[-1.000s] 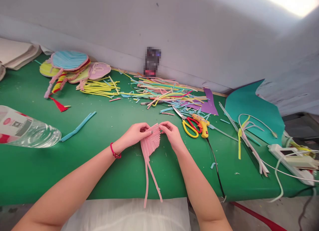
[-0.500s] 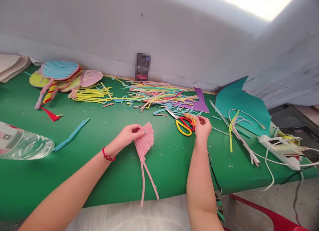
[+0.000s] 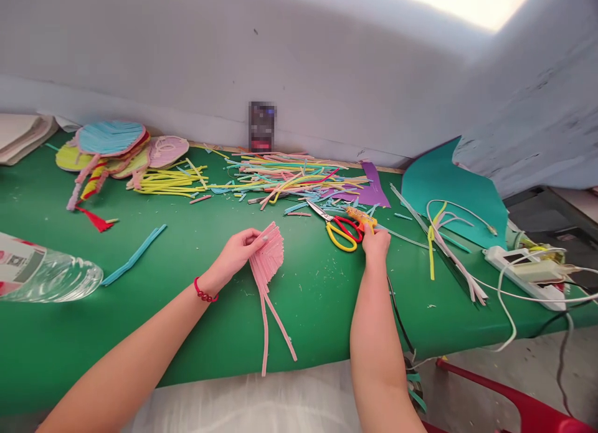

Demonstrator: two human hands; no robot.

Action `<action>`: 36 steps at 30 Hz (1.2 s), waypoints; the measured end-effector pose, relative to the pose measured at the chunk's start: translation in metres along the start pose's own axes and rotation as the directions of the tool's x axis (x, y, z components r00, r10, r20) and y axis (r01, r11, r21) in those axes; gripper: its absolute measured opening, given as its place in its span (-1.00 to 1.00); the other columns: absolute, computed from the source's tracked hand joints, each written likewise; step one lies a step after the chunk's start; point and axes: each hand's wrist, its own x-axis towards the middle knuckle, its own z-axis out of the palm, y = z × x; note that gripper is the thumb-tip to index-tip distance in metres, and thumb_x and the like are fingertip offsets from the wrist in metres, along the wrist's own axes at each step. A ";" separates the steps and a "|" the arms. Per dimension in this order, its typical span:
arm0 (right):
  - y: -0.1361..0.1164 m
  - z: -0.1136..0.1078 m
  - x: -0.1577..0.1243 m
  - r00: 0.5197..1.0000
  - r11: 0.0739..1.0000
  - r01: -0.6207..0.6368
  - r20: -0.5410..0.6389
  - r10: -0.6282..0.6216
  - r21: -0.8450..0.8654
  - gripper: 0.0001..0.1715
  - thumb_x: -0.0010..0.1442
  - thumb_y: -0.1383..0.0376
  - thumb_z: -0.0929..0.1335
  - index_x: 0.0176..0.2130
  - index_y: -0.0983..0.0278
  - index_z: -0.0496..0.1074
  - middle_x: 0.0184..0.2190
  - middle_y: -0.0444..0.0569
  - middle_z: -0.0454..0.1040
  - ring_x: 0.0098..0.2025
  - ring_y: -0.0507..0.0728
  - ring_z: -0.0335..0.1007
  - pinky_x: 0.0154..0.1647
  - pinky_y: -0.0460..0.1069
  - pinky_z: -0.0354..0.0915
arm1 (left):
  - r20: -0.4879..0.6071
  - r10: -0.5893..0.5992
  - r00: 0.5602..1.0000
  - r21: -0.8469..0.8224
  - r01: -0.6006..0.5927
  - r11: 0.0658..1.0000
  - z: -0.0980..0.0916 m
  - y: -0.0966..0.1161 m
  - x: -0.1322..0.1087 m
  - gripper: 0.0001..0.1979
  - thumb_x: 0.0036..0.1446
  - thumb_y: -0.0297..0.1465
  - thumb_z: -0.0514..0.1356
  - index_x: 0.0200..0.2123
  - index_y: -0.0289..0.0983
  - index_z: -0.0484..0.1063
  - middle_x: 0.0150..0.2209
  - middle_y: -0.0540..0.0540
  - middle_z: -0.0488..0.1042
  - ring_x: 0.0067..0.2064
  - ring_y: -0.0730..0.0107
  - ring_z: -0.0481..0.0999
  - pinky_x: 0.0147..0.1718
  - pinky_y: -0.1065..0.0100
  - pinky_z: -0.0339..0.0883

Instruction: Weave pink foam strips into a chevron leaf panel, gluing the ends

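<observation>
My left hand (image 3: pixel 243 251) pinches the upper left edge of a pink fan-shaped piece (image 3: pixel 270 258) made of pipe cleaners laid side by side. Two long pink stems hang from it toward the table's front edge. On the right, my right hand (image 3: pixel 375 245) is closed around the back end of an orange glue gun (image 3: pixel 359 216), whose grip is partly hidden by the fingers. Touching or very near the glue gun are scissors with yellow and red handles (image 3: pixel 343 232), lying with the blades toward the back left.
Loose pipe cleaners (image 3: pixel 294 177) are heaped at the back of the green table (image 3: pixel 196 339). Finished round fans (image 3: pixel 109 139) lie at back left, with a water bottle (image 3: pixel 51 268) nearer. A power strip (image 3: pixel 518 271) with cables and a teal sheet (image 3: pixel 455 190) are at right.
My right hand has shifted from beside the glue gun's end to a closed grip over it. The left hand still holds the pink piece, and the view has shifted slightly.
</observation>
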 end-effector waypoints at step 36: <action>-0.056 -0.004 -0.034 0.968 0.974 -0.047 0.252 -0.011 0.223 -0.31 0.09 -0.25 0.16 -0.44 0.27 0.42 -0.61 -0.06 0.39 -0.53 0.10 0.23 -0.48 -0.04 0.14 | -0.087 0.054 0.995 0.258 -0.030 0.966 0.003 -0.003 0.000 -0.73 0.11 -0.16 0.09 -0.36 -0.24 0.42 -0.37 0.01 0.48 -0.34 0.35 0.40 -0.37 0.39 0.22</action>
